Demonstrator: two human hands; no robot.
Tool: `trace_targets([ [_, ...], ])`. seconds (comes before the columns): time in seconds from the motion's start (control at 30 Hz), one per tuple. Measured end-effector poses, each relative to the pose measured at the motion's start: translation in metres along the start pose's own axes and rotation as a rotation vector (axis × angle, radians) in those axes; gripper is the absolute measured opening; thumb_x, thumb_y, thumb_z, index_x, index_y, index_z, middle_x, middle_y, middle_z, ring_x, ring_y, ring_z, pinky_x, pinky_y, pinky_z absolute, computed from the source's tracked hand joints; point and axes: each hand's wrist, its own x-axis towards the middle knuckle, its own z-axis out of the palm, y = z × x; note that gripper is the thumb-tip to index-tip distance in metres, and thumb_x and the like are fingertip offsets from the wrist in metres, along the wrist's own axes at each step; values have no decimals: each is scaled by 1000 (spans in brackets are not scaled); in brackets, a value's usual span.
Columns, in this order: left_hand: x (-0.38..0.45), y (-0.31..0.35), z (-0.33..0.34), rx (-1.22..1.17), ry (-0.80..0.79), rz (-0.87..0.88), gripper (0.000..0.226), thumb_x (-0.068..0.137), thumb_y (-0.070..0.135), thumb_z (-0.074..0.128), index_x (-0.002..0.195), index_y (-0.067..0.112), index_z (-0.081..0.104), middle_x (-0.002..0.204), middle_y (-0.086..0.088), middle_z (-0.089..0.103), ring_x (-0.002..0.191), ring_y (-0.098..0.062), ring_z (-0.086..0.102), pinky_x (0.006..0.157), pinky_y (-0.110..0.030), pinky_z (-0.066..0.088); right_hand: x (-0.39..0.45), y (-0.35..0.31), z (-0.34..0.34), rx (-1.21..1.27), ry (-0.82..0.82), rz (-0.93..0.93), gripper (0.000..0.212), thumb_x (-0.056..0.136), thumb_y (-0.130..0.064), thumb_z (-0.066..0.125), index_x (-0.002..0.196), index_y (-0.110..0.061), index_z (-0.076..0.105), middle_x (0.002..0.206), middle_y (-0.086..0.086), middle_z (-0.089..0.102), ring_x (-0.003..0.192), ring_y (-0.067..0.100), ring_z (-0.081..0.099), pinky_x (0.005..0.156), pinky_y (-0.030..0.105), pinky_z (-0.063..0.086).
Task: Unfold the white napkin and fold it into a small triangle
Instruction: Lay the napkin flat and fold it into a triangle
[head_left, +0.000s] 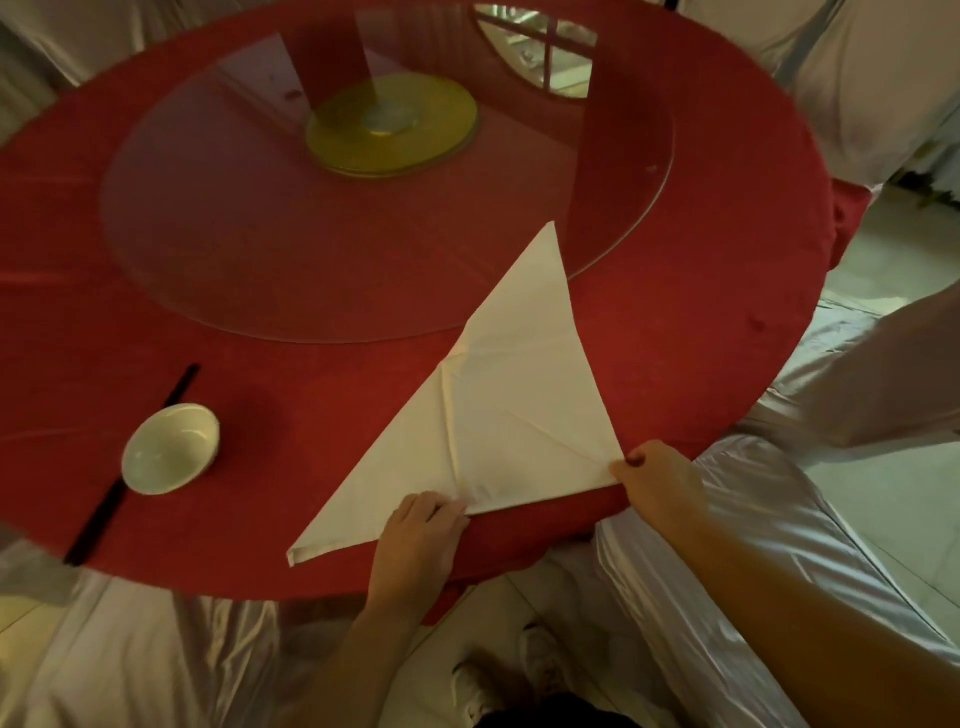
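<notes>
Napkin (498, 415): white, big flat triangle on red table (260, 519).
L hand (421, 540): fingers pressed on near edge, mid-fold.
R hand (657, 483): pinching near-right corner.
Bowl (170, 449): left, well apart, atop black chopsticks (98, 525).

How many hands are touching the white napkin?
2. The left hand presses the white napkin along its near edge; the right hand pinches its near right corner. None seem hidden.
</notes>
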Motion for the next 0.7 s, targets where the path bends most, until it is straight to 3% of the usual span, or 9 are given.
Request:
trace_targets([
  [0.17,-46,-55,-32,67,153,-388,43,77,19,76,118,14,61,110,-10,60,103,-29,53,86,-46,46,-3,-2,-2,25,-24,11,21,83,-25,66,72,-7,67,71,7,65,70,26,60,65,34,43],
  [0.33,-74,-101,-55,86,66,-749,46,89,38,59,128,14,52,124,-15,56,115,-34,49,97,-51,41,-6,-3,-1,85,4,20,18,84,-23,67,71,-11,64,65,7,67,65,25,63,65,39,51],
  [0.5,-74,-109,-54,-107,107,-766,21,93,25,55,110,16,64,114,-9,62,104,-24,53,91,-39,42,-15,-3,5,235,-3,30,6,85,-18,66,83,-18,60,67,4,70,65,20,67,63,39,56],
  [0.7,-80,-114,-62,-141,181,-697,19,98,22,43,105,25,60,101,5,63,87,-10,55,75,-31,44,-36,6,-1,572,-94,201,7,88,-4,60,92,2,61,75,20,67,67,27,62,55,33,47],
])
